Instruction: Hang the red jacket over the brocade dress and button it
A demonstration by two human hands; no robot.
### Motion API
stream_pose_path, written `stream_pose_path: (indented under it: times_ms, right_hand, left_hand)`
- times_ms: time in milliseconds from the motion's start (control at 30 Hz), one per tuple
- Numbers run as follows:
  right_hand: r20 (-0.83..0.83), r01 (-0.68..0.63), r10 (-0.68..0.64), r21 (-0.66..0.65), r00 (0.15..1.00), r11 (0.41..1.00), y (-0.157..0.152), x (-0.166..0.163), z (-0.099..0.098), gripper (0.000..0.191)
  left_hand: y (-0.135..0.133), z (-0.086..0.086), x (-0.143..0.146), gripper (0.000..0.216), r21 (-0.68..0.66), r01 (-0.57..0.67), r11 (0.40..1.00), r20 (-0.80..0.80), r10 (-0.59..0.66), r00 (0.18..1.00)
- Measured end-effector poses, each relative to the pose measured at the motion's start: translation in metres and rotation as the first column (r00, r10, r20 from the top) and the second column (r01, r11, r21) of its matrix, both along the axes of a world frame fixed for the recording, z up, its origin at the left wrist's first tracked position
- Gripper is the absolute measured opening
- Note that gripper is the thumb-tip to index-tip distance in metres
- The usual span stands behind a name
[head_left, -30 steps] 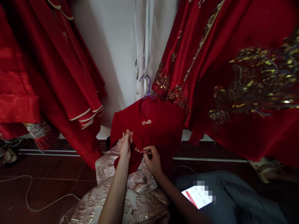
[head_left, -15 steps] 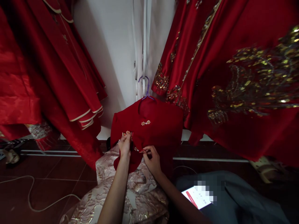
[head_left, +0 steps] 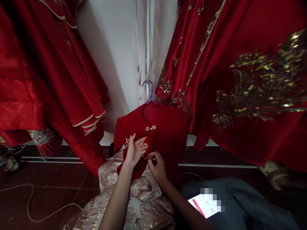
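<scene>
A small dark red jacket (head_left: 165,131) hangs on a purple hanger (head_left: 150,92) in front of me, above a pale gold brocade skirt (head_left: 134,201). Pearl clasps (head_left: 150,128) run down its slanted front flap. My left hand (head_left: 134,150) lies under the flap's edge with the fingers stretched out, lifting it by a lower clasp. My right hand (head_left: 157,164) is closed in a pinch on the flap edge just below, at another small clasp.
Long red gowns hang on the left (head_left: 48,80), and a red gown with gold embroidery (head_left: 251,83) hangs on the right. A white wall (head_left: 115,48) stands behind. A white cable (head_left: 31,204) lies on the dark tiled floor. A lit phone (head_left: 203,206) rests on grey cloth at lower right.
My left hand has let go of its pinch on the flap and opened, with its fingers now spread under the flap edge. The right hand stays pinched in nearly the same place.
</scene>
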State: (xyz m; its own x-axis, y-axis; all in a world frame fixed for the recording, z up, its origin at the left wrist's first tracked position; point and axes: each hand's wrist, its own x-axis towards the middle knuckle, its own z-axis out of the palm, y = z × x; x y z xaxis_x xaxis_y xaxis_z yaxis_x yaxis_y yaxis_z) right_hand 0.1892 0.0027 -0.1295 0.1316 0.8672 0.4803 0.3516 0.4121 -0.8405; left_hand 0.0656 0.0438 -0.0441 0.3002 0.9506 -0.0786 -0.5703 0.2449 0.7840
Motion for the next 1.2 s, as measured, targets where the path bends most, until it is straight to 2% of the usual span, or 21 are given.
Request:
stream_pose_path:
  times_ms: [33,67,100,133,200,267,300,367,433,500,700,800,867,967,1000,1033,1067,1133,1167,1200]
  right_hand:
    - [-0.001,0.000,0.000,0.001,1.000,1.000,0.000,0.000,0.000,0.009]
    - [0.001,-0.001,0.001,0.001,1.000,1.000,0.000,0.000,-0.001,0.010]
    - [0.003,-0.003,0.003,0.002,1.000,1.000,0.000,0.000,-0.001,0.011]
    - [0.005,-0.004,0.004,0.002,1.000,1.000,0.000,0.000,-0.001,0.012]
    - [0.007,-0.008,0.008,0.000,1.000,1.000,0.000,0.000,-0.001,0.013]
    - [0.003,-0.009,0.009,-0.003,1.000,1.000,-0.001,0.000,-0.001,0.013]
    - [0.001,-0.009,0.009,-0.005,1.000,1.000,-0.001,0.000,-0.001,0.013]
    - [-0.001,-0.010,0.010,-0.009,1.000,1.000,-0.002,0.000,-0.001,0.013]
    - [-0.003,-0.011,0.011,-0.009,1.000,1.000,-0.003,0.000,0.000,0.012]
    - [-0.004,-0.012,0.012,-0.007,1.000,1.000,-0.002,0.000,0.000,0.012]
    - [-0.010,-0.011,0.011,0.011,1.000,1.000,-0.001,-0.001,-0.001,0.012]
    - [-0.043,0.002,-0.001,0.034,0.999,0.999,-0.005,0.002,0.000,0.010]
    - [-0.095,0.044,-0.036,0.086,0.995,0.995,-0.006,0.006,0.009,0.007]
    - [-0.216,0.172,-0.126,0.213,0.968,0.962,0.003,0.016,0.042,0.003]
    - [-0.270,0.203,-0.134,0.249,0.953,0.947,0.010,0.018,0.059,0.005]
    - [-0.327,0.173,-0.079,0.270,0.942,0.947,0.018,0.020,0.078,0.010]
    - [-0.400,0.103,0.016,0.274,0.916,0.956,0.028,0.020,0.097,0.018]
    - [-0.494,-0.173,0.254,0.204,0.831,0.964,0.048,0.016,0.130,0.031]
    - [-0.506,-0.328,0.357,0.149,0.785,0.933,0.059,0.012,0.142,0.036]
    - [-0.507,-0.400,0.391,0.097,0.768,0.912,0.068,0.008,0.151,0.042]
  left_hand:
    - [0.003,0.008,0.004,0.045,0.100,0.009,0.995,-0.143,0.006,0.990]
    - [0.008,0.017,0.008,0.041,0.231,-0.014,0.973,-0.299,0.085,0.950]
    - [0.014,0.026,0.011,0.037,0.386,-0.031,0.922,-0.447,0.217,0.868]
    - [0.020,0.035,0.012,0.033,0.542,-0.014,0.840,-0.559,0.373,0.741]
    - [0.030,0.049,0.012,0.029,0.732,0.145,0.665,-0.653,0.626,0.427]
    - [0.037,0.058,0.010,0.026,0.758,0.343,0.555,-0.631,0.757,0.169]
    - [0.038,0.062,0.009,0.025,0.747,0.413,0.521,-0.600,0.796,0.081]
    - [0.040,0.066,0.008,0.024,0.735,0.491,0.468,-0.525,0.851,-0.024]
    - [0.041,0.069,0.009,0.024,0.736,0.526,0.427,-0.467,0.882,-0.063]
    - [0.043,0.070,0.011,0.023,0.725,0.556,0.408,-0.452,0.890,-0.063]
    - [0.047,0.069,0.016,0.013,0.716,0.570,0.404,-0.489,0.872,-0.005]
    - [0.043,0.069,0.015,0.011,0.720,0.585,0.373,-0.479,0.877,0.029]
    - [0.039,0.069,0.014,0.011,0.713,0.612,0.342,-0.458,0.888,0.037]
    - [0.036,0.071,0.011,0.017,0.715,0.633,0.296,-0.406,0.913,0.032]
    - [0.036,0.072,0.010,0.019,0.718,0.635,0.285,-0.390,0.920,0.029]
    - [0.036,0.072,0.009,0.021,0.720,0.635,0.279,-0.377,0.926,0.020]
    - [0.038,0.071,0.009,0.023,0.719,0.635,0.282,-0.367,0.930,0.002]
    - [0.041,0.068,0.008,0.026,0.714,0.624,0.318,-0.357,0.932,-0.065]
    - [0.043,0.066,0.008,0.028,0.716,0.604,0.350,-0.358,0.927,-0.111]
    - [0.044,0.064,0.008,0.030,0.723,0.573,0.386,-0.364,0.918,-0.159]
